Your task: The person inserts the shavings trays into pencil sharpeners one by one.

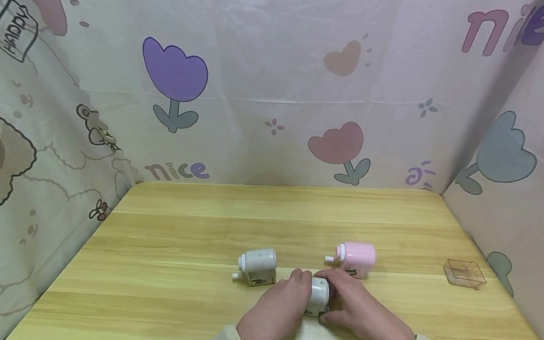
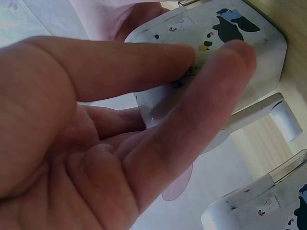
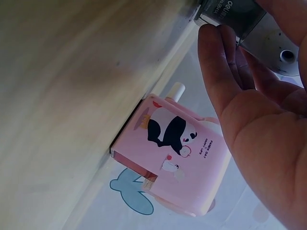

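Between both hands stands a grey-white hand-crank pencil sharpener (image 1: 318,296), a bird picture on its side. The left hand (image 1: 283,304) holds its left part; in the left wrist view, the thumb and fingers (image 2: 158,139) lie against its body, with the crank (image 2: 259,111) sticking out beyond. At the right end, the right hand (image 1: 354,306) grips the sharpener with index finger and thumb spread around it. The right wrist view shows fingertips (image 3: 213,36) at its dark transparent drawer (image 3: 237,17). Part of the body is hidden by the hands.
A second grey-white pencil sharpener (image 1: 258,267) stands left of the hands. Behind the right hand is a pink pencil sharpener (image 1: 358,259) with a panda picture. A small transparent box (image 1: 465,273) lies near the wooden table's (image 1: 186,311) right edge. Patterned cloth (image 1: 269,75) surrounds the table.
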`<action>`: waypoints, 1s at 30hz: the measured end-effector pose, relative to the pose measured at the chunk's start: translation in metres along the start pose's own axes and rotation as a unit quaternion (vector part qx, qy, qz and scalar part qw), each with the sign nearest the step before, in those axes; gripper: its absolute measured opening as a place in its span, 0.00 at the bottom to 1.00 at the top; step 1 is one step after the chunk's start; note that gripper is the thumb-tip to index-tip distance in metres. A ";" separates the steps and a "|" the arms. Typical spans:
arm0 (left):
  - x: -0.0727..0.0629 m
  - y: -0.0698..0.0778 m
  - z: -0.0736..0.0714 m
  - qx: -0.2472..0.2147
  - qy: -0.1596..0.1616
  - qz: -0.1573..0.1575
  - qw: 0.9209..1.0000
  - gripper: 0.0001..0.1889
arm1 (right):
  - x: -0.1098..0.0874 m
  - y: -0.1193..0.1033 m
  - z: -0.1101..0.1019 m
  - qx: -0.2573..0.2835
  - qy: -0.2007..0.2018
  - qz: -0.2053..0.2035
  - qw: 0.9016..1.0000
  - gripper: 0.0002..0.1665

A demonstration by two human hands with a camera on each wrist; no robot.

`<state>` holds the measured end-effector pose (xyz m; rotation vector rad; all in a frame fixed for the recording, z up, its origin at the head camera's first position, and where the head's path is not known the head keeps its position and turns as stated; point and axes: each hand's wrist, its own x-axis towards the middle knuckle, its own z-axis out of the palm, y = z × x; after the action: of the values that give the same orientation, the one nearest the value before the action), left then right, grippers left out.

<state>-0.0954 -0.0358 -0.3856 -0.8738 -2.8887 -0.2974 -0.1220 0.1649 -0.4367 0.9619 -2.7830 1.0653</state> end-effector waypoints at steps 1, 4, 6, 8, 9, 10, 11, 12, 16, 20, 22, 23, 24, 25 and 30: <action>0.000 0.000 0.000 0.000 -0.001 -0.001 1.000 0.14 | 0.000 0.000 0.000 -0.002 0.001 -0.001 1.000 0.40; 0.000 0.000 0.000 -0.002 -0.003 -0.003 1.000 0.14 | 0.001 -0.001 0.001 -0.005 0.002 -0.001 1.000 0.40; 0.000 0.000 0.000 -0.001 -0.005 -0.004 1.000 0.15 | 0.002 -0.001 0.001 -0.005 -0.001 0.003 1.000 0.41; 0.000 0.000 -0.001 0.003 -0.002 -0.003 1.000 0.15 | 0.003 -0.002 0.001 -0.004 -0.004 0.008 1.000 0.41; 0.000 0.000 0.000 0.005 -0.001 -0.002 1.000 0.15 | 0.003 -0.002 0.001 -0.003 -0.004 0.010 1.000 0.41; 0.000 0.000 0.000 0.007 0.000 -0.001 1.000 0.15 | 0.003 -0.002 0.001 -0.003 -0.005 0.012 1.000 0.41; 0.000 0.000 0.000 0.008 0.001 -0.001 1.000 0.15 | 0.003 -0.003 0.001 -0.003 -0.006 0.013 1.000 0.41; 0.000 0.000 0.000 0.010 0.002 -0.001 1.000 0.15 | 0.003 -0.003 0.001 -0.002 -0.006 0.013 1.000 0.41; -0.001 0.000 0.000 0.008 0.000 -0.001 1.000 0.16 | 0.004 -0.002 0.002 -0.003 -0.005 0.012 1.000 0.42; -0.001 0.000 0.000 0.012 0.002 0.001 1.000 0.16 | 0.005 -0.002 0.003 -0.004 -0.005 0.010 1.000 0.42; 0.000 0.000 0.000 0.015 0.003 0.002 1.000 0.16 | 0.006 -0.002 0.003 -0.004 -0.005 0.004 1.000 0.42; 0.000 -0.001 0.000 0.017 0.004 0.003 1.000 0.16 | 0.006 -0.002 0.003 -0.004 -0.005 0.003 1.000 0.42; 0.000 -0.001 0.001 0.018 0.006 0.003 1.000 0.16 | 0.006 -0.002 0.003 -0.004 -0.006 0.003 1.000 0.42; -0.001 0.000 0.001 0.018 0.008 0.003 1.000 0.16 | 0.007 -0.002 0.003 -0.003 -0.006 0.003 1.000 0.42; -0.001 0.000 0.001 0.018 0.013 0.004 1.000 0.16 | 0.007 -0.002 0.003 -0.004 -0.004 0.005 1.000 0.42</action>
<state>-0.0946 -0.0360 -0.3869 -0.8696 -2.8557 -0.2535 -0.1259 0.1579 -0.4365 0.9564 -2.7991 1.0541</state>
